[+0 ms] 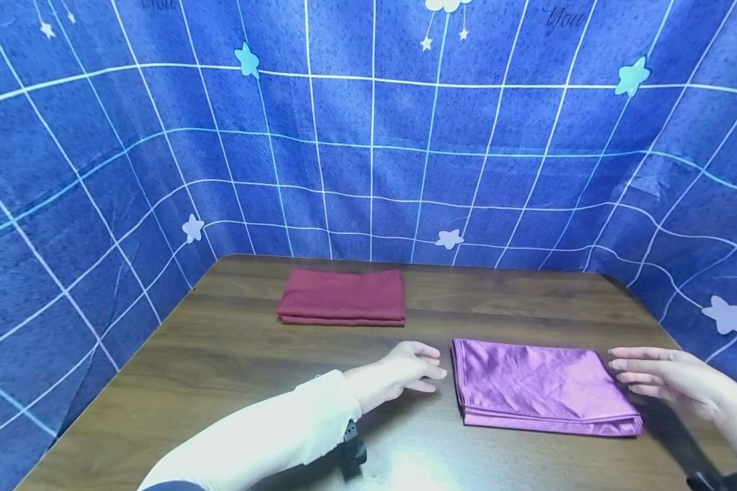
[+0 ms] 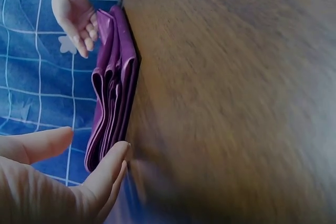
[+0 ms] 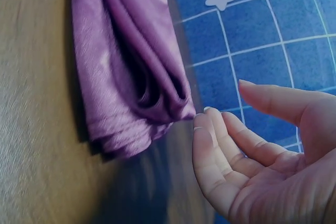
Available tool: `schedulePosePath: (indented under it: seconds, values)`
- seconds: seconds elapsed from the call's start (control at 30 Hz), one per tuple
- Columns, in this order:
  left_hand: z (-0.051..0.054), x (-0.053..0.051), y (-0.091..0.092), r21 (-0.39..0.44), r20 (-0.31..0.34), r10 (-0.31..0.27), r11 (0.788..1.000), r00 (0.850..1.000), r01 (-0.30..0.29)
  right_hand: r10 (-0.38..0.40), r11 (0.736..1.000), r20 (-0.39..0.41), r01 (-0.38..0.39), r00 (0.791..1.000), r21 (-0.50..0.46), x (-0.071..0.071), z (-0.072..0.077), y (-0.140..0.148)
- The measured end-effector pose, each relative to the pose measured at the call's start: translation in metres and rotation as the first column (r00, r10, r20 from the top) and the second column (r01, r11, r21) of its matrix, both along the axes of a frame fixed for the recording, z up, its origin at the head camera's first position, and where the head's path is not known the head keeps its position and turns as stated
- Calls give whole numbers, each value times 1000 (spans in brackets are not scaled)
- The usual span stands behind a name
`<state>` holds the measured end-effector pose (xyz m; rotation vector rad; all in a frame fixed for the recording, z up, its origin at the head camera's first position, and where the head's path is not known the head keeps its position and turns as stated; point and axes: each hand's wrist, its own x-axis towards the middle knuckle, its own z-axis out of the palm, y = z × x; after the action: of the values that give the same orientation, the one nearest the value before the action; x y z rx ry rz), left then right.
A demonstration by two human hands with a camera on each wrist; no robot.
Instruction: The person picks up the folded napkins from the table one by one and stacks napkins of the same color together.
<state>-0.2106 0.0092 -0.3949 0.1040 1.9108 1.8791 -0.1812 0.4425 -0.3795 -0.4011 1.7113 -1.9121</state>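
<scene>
A shiny purple cloth [image 1: 537,382], folded into a layered rectangle, lies on the table at the right in the head view. Just off its left edge hovers my left hand [image 1: 402,372], fingers loosely extended and holding nothing. My right hand [image 1: 682,378] is beside the cloth's right edge, fingers relaxed and spread a little. The left wrist view shows the stacked folds of the purple cloth [image 2: 113,87] end-on. In the right wrist view the fingertips [image 3: 202,124] are close to a corner of the cloth [image 3: 126,66]; whether they touch it I cannot tell.
A dark red folded cloth [image 1: 344,296] lies farther back, left of the middle. Both cloths are on a brown wooden table [image 1: 233,368]. A blue curtain [image 1: 368,150] with white grid lines and stars hangs behind and along both sides of the table.
</scene>
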Motion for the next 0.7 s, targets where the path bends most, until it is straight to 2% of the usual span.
schedulePosePath:
  seconds: [0.27, 0.5, 0.7]
  values:
    - [9, -9, -16, -38, -14, -77, 996, 997, 76, -32, 998, -4, 32, 999, 56, -8, 13, -10]
    - [26, -15, -32, -72, -52, -135, 989, 989, 131, -37, 995, -153, 51, 988, 90, -13, 24, -25]
    - [40, -20, -48, -109, -89, -182, 979, 979, 172, -131, 976, -230, 166, 964, 141, -17, 34, -37]
